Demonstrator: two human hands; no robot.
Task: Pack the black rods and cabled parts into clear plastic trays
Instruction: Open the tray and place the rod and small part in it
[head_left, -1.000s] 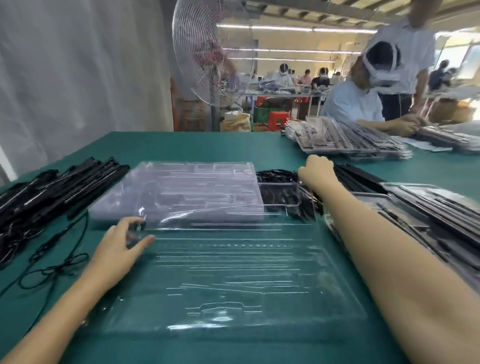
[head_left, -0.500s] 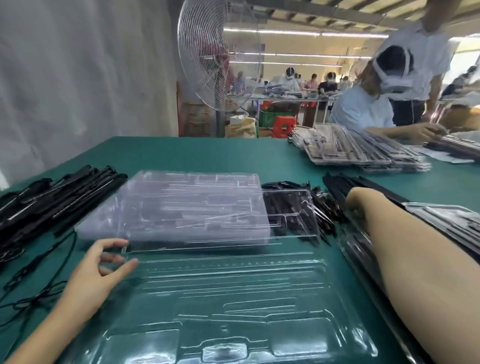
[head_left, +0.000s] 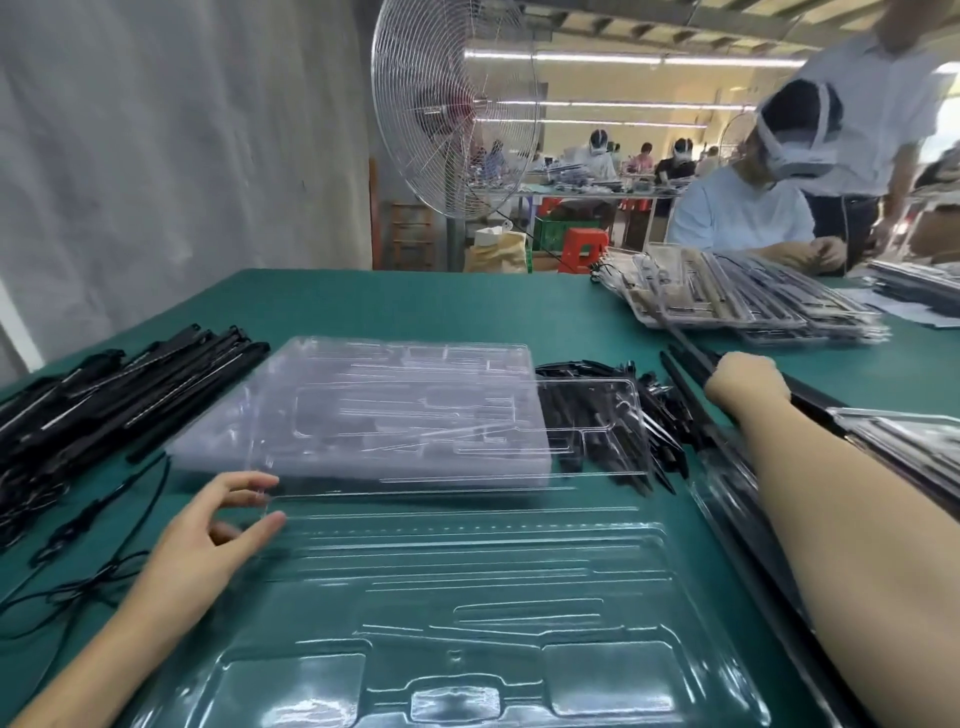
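Tray (head_left: 467, 571), clear and empty, probably light and flexy. Left hand (head_left: 218, 525) spread, fingertips at its far-left corner. Right hand (head_left: 743, 384) curled round black rods (head_left: 685, 361) beyond its far-right corner: stiff, slick; grip mid-length.

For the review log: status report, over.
Left hand at front tray corner, grip unclear. Right hand grips rods. Front tray empty. Tray stack behind it, not blocking.
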